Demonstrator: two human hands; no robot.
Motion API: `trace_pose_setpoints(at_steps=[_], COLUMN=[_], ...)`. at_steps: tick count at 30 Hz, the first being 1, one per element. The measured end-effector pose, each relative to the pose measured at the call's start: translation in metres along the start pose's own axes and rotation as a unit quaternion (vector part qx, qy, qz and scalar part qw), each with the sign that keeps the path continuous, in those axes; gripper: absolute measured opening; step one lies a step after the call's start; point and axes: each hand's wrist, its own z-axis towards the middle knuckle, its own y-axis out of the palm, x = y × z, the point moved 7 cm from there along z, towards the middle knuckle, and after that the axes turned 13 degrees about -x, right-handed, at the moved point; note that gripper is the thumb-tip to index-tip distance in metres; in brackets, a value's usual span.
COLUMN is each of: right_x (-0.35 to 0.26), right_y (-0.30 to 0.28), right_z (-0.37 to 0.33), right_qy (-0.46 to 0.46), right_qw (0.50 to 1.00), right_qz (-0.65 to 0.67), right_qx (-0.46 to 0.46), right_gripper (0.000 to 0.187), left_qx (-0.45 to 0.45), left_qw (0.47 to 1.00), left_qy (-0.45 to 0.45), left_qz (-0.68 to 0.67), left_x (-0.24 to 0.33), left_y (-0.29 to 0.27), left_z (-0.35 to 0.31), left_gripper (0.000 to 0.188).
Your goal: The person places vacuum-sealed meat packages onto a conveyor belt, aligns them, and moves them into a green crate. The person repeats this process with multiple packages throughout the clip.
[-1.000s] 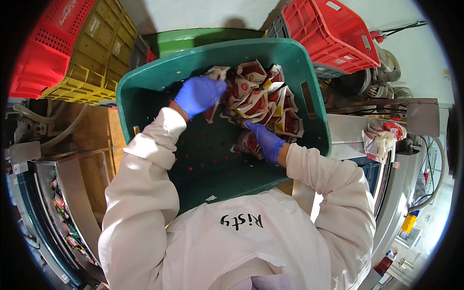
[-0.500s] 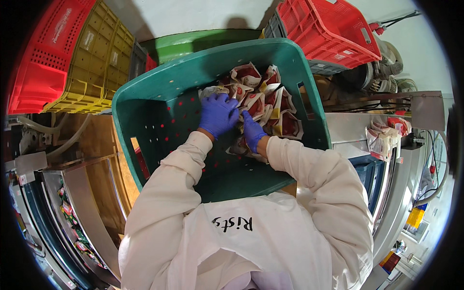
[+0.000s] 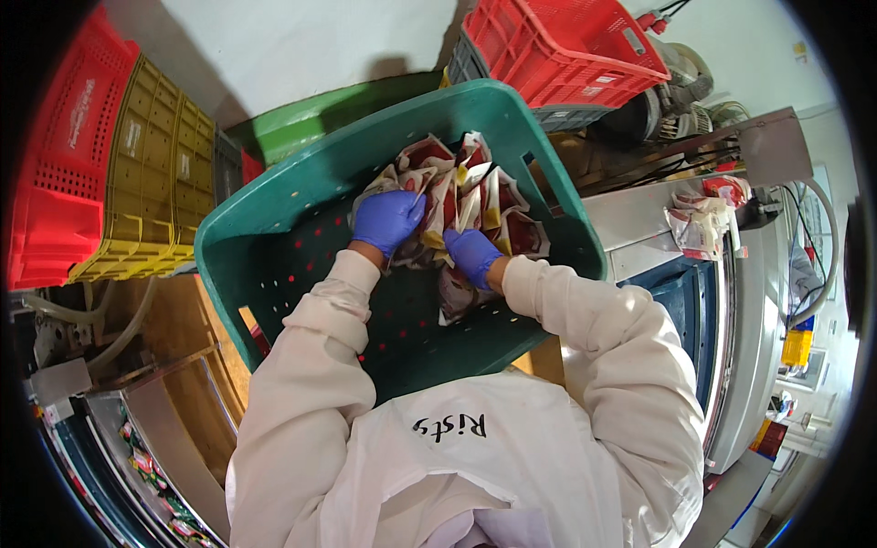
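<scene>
Both my hands, in blue-purple gloves, are down inside a large green plastic crate [image 3: 301, 173]. Several flat red-and-white packets [image 3: 507, 196] stand on edge, packed close together in its right half. My left hand [image 3: 388, 222] is closed against the left side of the bunch, its fingers curled over the packet edges. At the near side of the bunch, my right hand [image 3: 473, 257] closes on packet edges, with its fingertips partly hidden. Another packet [image 3: 459, 297] leans below my right hand. The crate's left half shows its perforated bottom.
Red and yellow crates [image 3: 151, 146] are stacked at the far left, and a red crate [image 3: 566, 55] sits on a grey one at the back right. More packets [image 3: 699, 224] lie on a metal machine at the right. A metal-edged conveyor [image 3: 155, 466] runs at the lower left.
The view has turned slightly, shifting the crate left. Against the crate, my hands have moved a little nearer to me, and the packets between them stand more upright and closer together.
</scene>
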Motion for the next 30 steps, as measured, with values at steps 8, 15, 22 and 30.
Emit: trace_pose_setpoints(at_steps=[8,15,22,30], right_x=[0.025,0.071,0.158,0.246], right_y=[-0.123,-0.119,0.051,0.261], right_z=[-0.198,-0.424,-0.711,-0.963], right_qy=[0.095,0.019,0.200,0.335], right_qw=[0.863,0.758,0.603,0.641], right_qz=[0.481,0.555,0.629,0.500], right_qx=[0.120,0.342,0.449,0.476], right_gripper=[0.045,0.048,0.041,0.051], left_qx=[0.120,0.184,-0.057,-0.236], left_qw=[0.978,0.929,0.863,0.834], left_qy=[0.132,0.294,0.292,0.347], left_qz=[-0.106,-0.130,-0.408,-0.359], left_x=[0.166,0.389,0.604,0.873], left_y=[-0.141,-0.155,0.024,0.237], left_z=[-0.002,-0.008,0.001,-0.072], left_gripper=[0.026,0.021,0.023,0.033])
